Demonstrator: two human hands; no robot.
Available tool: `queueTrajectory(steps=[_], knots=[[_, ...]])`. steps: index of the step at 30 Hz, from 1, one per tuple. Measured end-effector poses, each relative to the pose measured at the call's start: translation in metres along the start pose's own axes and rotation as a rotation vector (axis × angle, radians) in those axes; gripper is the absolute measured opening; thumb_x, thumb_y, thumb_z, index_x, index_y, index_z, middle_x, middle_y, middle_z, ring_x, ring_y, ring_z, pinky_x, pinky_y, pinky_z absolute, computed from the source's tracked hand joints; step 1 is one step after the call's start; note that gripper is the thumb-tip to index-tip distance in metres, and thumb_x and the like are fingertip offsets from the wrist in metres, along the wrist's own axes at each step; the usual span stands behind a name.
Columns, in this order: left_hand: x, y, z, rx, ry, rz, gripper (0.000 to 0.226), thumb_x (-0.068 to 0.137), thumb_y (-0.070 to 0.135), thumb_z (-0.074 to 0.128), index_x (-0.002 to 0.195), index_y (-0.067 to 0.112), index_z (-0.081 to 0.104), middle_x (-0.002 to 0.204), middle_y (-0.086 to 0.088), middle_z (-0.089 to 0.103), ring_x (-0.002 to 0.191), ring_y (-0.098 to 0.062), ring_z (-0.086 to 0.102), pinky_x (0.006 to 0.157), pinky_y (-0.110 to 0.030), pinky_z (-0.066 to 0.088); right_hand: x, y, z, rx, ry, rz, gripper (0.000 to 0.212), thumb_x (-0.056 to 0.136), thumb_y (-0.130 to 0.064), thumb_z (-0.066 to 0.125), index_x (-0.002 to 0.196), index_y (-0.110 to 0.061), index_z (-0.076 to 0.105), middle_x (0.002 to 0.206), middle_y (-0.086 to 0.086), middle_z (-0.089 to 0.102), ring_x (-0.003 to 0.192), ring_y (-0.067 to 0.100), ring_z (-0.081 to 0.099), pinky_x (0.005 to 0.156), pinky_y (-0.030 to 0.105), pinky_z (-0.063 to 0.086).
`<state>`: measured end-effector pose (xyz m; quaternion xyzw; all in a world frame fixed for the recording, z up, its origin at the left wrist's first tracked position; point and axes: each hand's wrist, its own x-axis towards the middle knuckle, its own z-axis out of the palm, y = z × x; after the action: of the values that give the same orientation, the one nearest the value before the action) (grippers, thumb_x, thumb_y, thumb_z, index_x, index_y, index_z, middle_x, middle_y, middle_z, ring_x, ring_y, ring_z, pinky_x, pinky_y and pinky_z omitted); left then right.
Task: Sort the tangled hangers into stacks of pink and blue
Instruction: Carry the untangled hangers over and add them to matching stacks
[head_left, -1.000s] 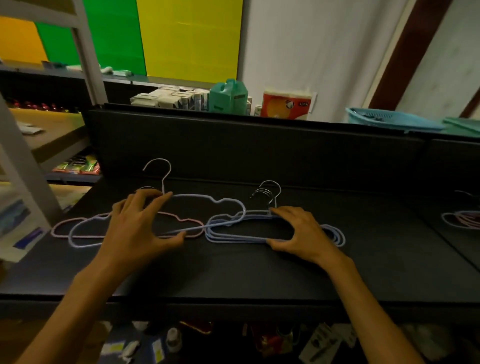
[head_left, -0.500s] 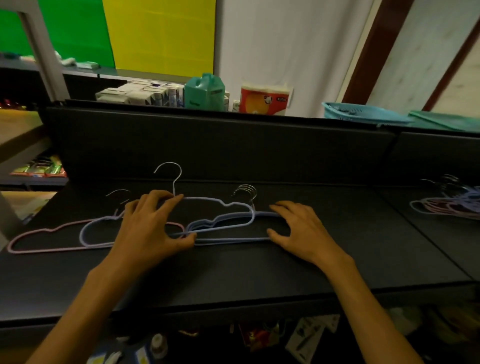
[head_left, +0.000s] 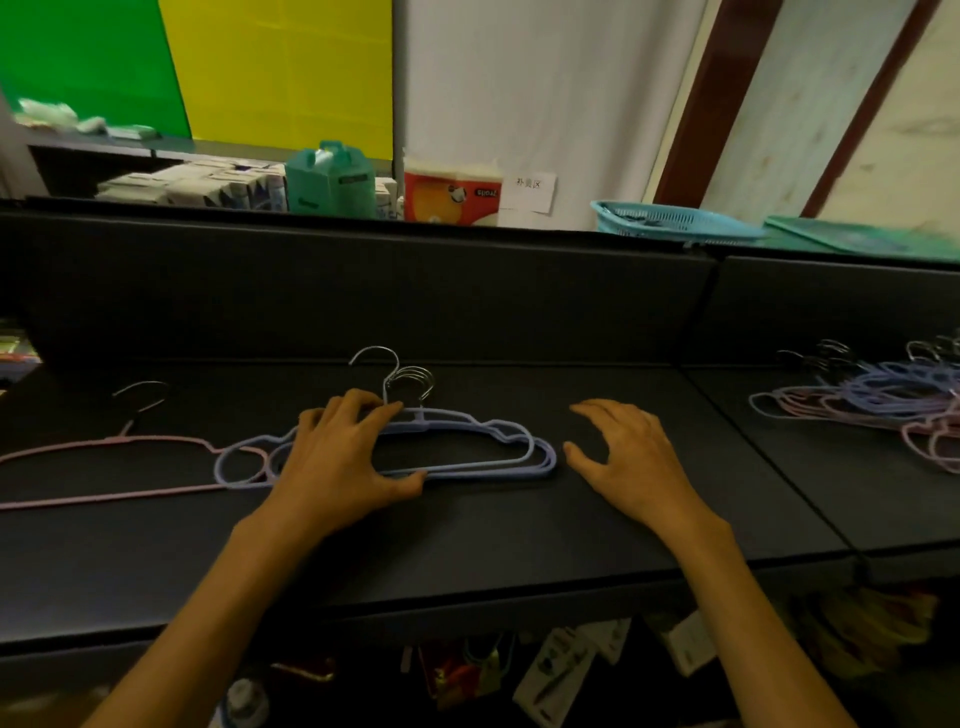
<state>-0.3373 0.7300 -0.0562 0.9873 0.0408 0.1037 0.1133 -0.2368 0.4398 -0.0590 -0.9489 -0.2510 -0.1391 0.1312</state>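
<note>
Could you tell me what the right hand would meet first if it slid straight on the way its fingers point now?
Probably the right end of the blue hangers: the right hand is open, fingers pointing left and slightly away, with bare tabletop between. Height is unclear.

A small shop or stockroom: boxed goods (head_left: 208, 184) at eleven o'clock, a teal jug (head_left: 332, 179) and packaged tissue rolls (head_left: 452, 192) at twelve, a turquoise basket (head_left: 675, 223) at one, packaged items (head_left: 561, 670) hanging below the black worktop (head_left: 493, 545).
</note>
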Motion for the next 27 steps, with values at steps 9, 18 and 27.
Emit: queueTrajectory(steps=[9,18,27], knots=[[0.013,0.031,0.018,-0.013,-0.035,-0.025,0.091,0.071,0.072,0.058,0.146,0.030,0.027,0.143,0.004,0.029,0.130,-0.015,0.029,0.111,-0.036,0.021,0.006,0.032,0.001,0.090,-0.004,-0.039,0.053,0.088,-0.046,0.056,0.136,-0.027,0.044,0.140,-0.005,0.045,0.130,0.014,0.037,0.110,0.028,0.023],[0.023,0.031,0.011,0.082,-0.216,-0.054,0.091,0.073,0.071,0.057,0.147,0.033,0.020,0.149,0.002,0.025,0.136,-0.019,0.023,0.113,-0.041,0.020,0.001,0.033,-0.001,0.104,-0.031,-0.034,0.054,0.088,-0.048,0.054,0.137,-0.028,0.043,0.140,-0.005,0.045,0.131,0.012,0.037,0.113,0.032,0.025],[0.037,0.092,0.011,0.195,-0.102,0.150,0.082,0.083,0.064,0.049,0.149,0.027,0.017,0.151,-0.001,0.024,0.139,-0.023,0.021,0.113,-0.045,0.018,-0.033,0.046,-0.014,0.035,-0.011,0.034,0.064,0.082,-0.062,0.036,0.135,-0.027,0.045,0.138,-0.007,0.047,0.128,0.010,0.039,0.111,0.028,0.023]])
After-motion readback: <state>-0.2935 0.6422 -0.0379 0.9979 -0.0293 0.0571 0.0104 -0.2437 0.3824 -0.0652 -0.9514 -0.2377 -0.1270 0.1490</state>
